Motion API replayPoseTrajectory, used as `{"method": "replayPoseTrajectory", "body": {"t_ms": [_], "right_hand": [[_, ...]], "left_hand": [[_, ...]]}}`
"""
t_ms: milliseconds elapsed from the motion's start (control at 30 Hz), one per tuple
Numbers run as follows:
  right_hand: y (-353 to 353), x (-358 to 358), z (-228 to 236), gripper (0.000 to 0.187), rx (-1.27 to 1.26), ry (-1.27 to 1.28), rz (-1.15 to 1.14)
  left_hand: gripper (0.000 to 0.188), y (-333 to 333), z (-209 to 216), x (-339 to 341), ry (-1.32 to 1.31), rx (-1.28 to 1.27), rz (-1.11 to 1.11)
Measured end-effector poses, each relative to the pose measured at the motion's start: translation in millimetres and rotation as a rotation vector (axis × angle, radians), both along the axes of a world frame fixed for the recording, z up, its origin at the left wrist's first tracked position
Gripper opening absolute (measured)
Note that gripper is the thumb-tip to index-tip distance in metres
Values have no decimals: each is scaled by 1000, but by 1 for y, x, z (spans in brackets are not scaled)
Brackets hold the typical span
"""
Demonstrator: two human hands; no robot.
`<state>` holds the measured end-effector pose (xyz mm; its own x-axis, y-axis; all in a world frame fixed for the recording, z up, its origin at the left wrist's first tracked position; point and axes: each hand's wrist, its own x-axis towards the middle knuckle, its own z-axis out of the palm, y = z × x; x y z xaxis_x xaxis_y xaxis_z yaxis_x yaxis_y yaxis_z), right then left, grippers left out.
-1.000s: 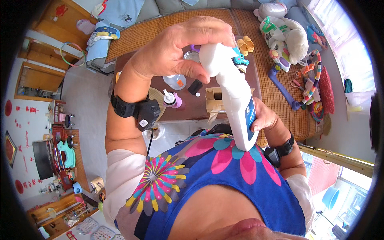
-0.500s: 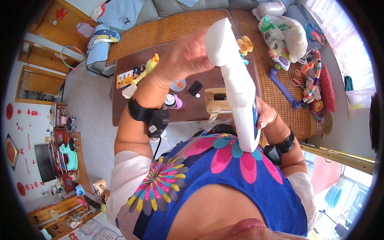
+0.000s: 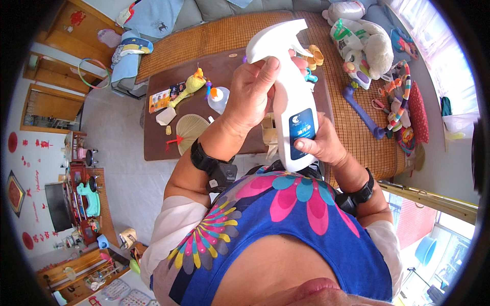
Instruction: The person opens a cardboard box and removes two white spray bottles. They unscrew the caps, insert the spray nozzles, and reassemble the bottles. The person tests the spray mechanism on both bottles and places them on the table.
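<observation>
A white trigger spray bottle (image 3: 292, 94) with a dark blue label (image 3: 302, 133) is upright in front of my chest, its nozzle pointing right. My left hand (image 3: 250, 92) is closed round the neck just under the spray head, the thumb in front and fingertips showing on the far side. Lower down, my right hand (image 3: 326, 143) grips the body from the right, its thumb pressed on the label and its other fingers hidden behind. Behind the bottle, an open cardboard box (image 3: 269, 130) on the brown table (image 3: 229, 140) is mostly covered.
On the table lie a woven hand fan (image 3: 191, 130), a yellow plush toy (image 3: 191, 87) and a clear container with an orange piece (image 3: 218, 99). Yellow clogs (image 3: 316, 55) sit beyond the bottle. Toys and a white plush (image 3: 376, 56) crowd the matted seat at right.
The spray bottle has turned so its label faces me and its nozzle points right. My left hand has moved from beside the spray head to close round the neck.
</observation>
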<state>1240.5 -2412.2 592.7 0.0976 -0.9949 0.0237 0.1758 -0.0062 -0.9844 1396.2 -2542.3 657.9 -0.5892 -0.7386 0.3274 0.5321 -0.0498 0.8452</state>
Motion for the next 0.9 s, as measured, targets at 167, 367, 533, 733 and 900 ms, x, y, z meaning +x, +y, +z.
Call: {"method": "replayPoseTrajectory", "body": {"t_ms": [167,367,533,733,900], "right_hand": [[4,0,-6,62,33,-87,129],[0,4,-7,59,-7,-32,44],[2,5,-2,63,-40,72,-12],[5,-2,-6,65,19,-47,71],[9,-25,-15,80,119,-251,255]], "left_hand": [[47,-3,1,4,25,-205,-48],[44,0,0,-6,80,-105,-46],[47,-4,1,-3,5,-253,-57],[60,-8,-2,0,-44,-289,-128],[85,-37,7,21,-175,-668,206]]}}
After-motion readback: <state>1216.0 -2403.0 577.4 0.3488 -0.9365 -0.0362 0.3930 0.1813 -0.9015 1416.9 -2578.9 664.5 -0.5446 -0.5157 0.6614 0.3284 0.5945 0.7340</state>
